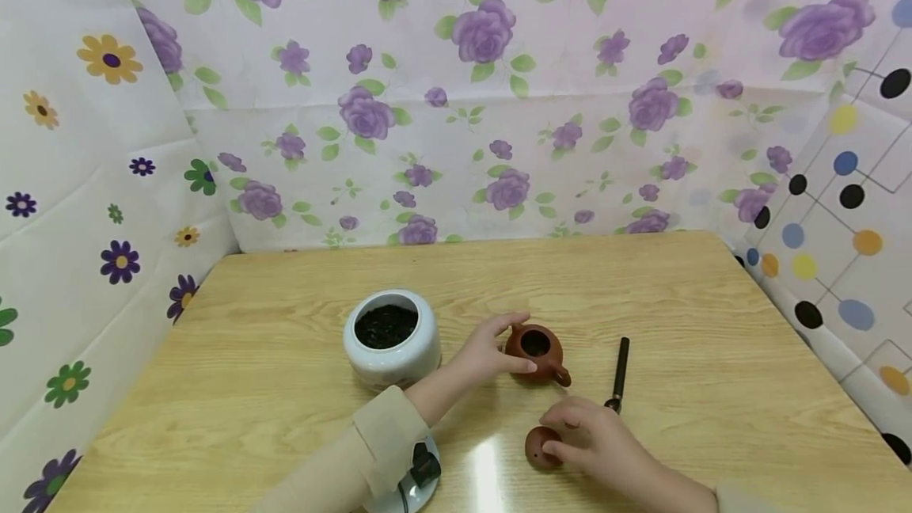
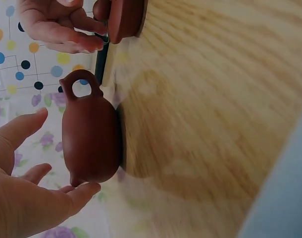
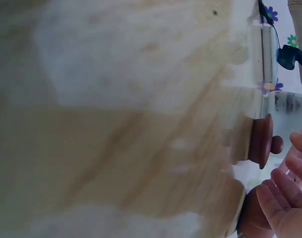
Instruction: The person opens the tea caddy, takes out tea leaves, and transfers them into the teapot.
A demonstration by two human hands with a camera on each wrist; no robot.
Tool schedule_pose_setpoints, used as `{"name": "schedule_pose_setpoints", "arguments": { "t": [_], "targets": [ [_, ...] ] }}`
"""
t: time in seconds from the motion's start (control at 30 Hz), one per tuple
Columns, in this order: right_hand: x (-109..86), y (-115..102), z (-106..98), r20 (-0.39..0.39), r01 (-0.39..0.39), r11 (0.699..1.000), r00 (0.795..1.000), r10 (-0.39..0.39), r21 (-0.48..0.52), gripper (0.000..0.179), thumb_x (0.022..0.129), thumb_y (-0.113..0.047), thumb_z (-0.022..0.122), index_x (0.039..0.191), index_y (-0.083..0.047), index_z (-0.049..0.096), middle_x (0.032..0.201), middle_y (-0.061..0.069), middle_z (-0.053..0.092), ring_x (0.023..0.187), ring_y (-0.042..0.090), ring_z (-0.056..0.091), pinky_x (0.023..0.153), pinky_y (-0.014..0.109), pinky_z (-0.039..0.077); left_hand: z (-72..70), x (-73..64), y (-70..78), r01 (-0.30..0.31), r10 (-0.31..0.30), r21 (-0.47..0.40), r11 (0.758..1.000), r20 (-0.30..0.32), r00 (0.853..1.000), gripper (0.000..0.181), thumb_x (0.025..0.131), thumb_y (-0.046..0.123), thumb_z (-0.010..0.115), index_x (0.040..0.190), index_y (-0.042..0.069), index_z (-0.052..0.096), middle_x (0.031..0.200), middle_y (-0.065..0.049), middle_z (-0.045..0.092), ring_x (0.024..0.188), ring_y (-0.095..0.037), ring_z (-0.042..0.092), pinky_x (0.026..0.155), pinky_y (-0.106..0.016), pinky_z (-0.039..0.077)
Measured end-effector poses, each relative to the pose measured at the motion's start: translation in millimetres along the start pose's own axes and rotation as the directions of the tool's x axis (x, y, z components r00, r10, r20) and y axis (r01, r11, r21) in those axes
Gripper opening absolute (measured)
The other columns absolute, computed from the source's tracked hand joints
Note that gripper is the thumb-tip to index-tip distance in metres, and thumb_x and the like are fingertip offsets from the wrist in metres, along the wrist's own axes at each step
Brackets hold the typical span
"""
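A reddish-brown clay teapot (image 1: 545, 362) without its lid stands on the table, its dark opening facing up. Around its left side is my left hand (image 1: 488, 351), fingers spread; in the left wrist view the thumb is apart from the teapot (image 2: 91, 134) and a fingertip is at the spout, though contact is unclear. The matching lid (image 1: 539, 450) lies nearer to me, knob up. Over it hovers my right hand (image 1: 598, 442), fingers loosely bent. A small gap shows between the thumb and the lid's knob (image 3: 276, 144) in the right wrist view.
A white round jar (image 1: 392, 351) full of dark leaves stands left of the teapot. To the right lies a tool with a black handle (image 1: 622, 366), its near end hidden by my right hand. Under my left sleeve shows a pale dish-like object (image 1: 430, 489) with a black part and cord.
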State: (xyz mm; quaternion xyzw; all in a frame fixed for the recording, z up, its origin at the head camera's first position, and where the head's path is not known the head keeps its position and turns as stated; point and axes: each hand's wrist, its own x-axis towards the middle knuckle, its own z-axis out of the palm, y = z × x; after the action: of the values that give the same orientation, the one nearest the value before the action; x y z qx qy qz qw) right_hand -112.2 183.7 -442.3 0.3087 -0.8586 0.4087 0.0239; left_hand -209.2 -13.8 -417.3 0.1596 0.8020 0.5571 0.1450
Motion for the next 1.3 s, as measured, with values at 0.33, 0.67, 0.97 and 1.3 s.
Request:
{"name": "schedule_pose_setpoints", "arguments": {
  "t": [0.33, 0.67, 0.97, 1.3],
  "targets": [
    [-2.4, 6, 1, 0.079, 0.028, 0.998, 0.996, -0.032, 0.050, 0.016, 0.084, -0.017, 0.073, 0.099, -0.013, 0.071, 0.098, -0.001, 0.065, 0.089, 0.002, 0.056, 0.071, 0.024, 0.053, 3.4, 2.0, -5.2, 0.037, -0.036, -0.043, 0.998, 0.018, 0.999, 0.066, 0.079, 0.002, 0.075, 0.139, 0.007, 0.048, 0.150, -0.016, 0.035, 0.137, -0.037, 0.034, 0.106, -0.049, 0.039],
    [-0.2, 9, 2, 0.111, 0.026, 0.996, 0.993, -0.035, 0.085, 0.014, 0.085, -0.015, 0.071, 0.099, -0.011, 0.071, 0.099, 0.002, 0.065, 0.090, 0.005, 0.059, 0.070, 0.022, 0.053, 6.6, 4.8, -14.0, 0.011, -0.011, -0.033, 0.999, 0.002, 1.000, 0.067, 0.078, 0.001, 0.076, 0.139, 0.005, 0.048, 0.147, -0.014, 0.040, 0.136, -0.034, 0.037, 0.106, -0.047, 0.040],
    [0.5, 8, 2, 0.097, 0.017, 0.996, 0.995, -0.025, 0.083, 0.012, 0.085, -0.015, 0.071, 0.097, -0.012, 0.071, 0.098, 0.001, 0.066, 0.090, 0.006, 0.060, 0.071, 0.023, 0.054, 6.2, 2.4, -12.5, 0.012, -0.012, -0.038, 0.999, -0.004, 1.000, 0.067, 0.077, 0.001, 0.077, 0.138, 0.005, 0.048, 0.142, -0.011, 0.047, 0.133, -0.033, 0.040, 0.104, -0.047, 0.042],
    [4.2, -2, -7, 0.049, -0.060, 0.997, 0.997, 0.058, 0.040, 0.012, 0.084, -0.018, 0.072, 0.093, -0.010, 0.073, 0.095, 0.002, 0.065, 0.084, 0.006, 0.061, 0.068, 0.021, 0.055, 7.1, 2.8, -16.4, 0.017, -0.017, -0.072, 0.997, -0.010, 1.000, 0.067, 0.077, -0.002, 0.076, 0.138, 0.007, 0.050, 0.140, -0.011, 0.049, 0.129, -0.032, 0.046, 0.099, -0.045, 0.047]
  ]
}}
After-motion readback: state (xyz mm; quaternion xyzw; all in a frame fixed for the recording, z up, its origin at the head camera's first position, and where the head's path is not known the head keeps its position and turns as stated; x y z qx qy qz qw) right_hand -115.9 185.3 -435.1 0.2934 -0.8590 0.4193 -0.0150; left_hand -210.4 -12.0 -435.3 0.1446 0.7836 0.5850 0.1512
